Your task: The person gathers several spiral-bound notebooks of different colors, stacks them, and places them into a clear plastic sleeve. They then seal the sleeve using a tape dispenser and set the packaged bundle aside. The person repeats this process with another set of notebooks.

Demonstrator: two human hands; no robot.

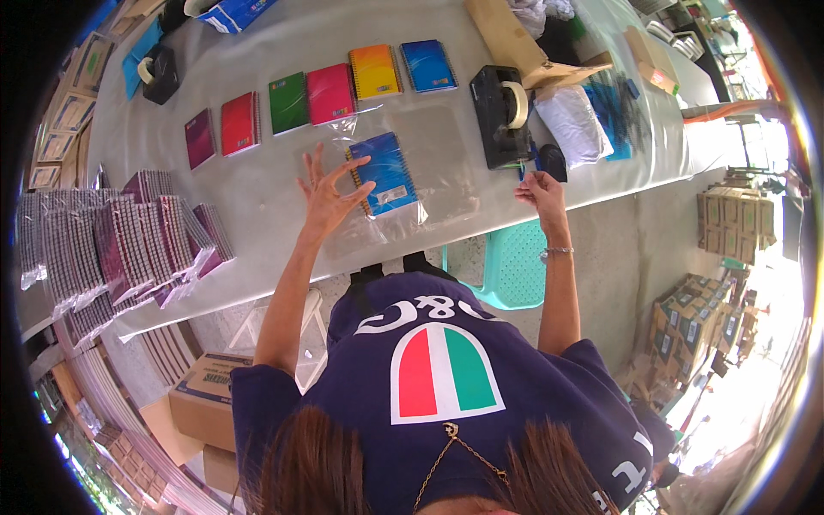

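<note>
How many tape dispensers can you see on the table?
2. One black tape dispenser stands just beyond the right hand; the other dispenser, also black, is at the table's far left. More could be hidden behind the clutter.

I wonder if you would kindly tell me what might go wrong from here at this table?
The right hand has its fingers at the front end of the larger tape dispenser; a cutting edge there, if any, could nick them.

Loose clear plastic shows around the blue notebook under the left hand's fingertips, so it may crease or slip.

The uneven piles of purple notebooks at the table's left might slide if bumped.
</note>
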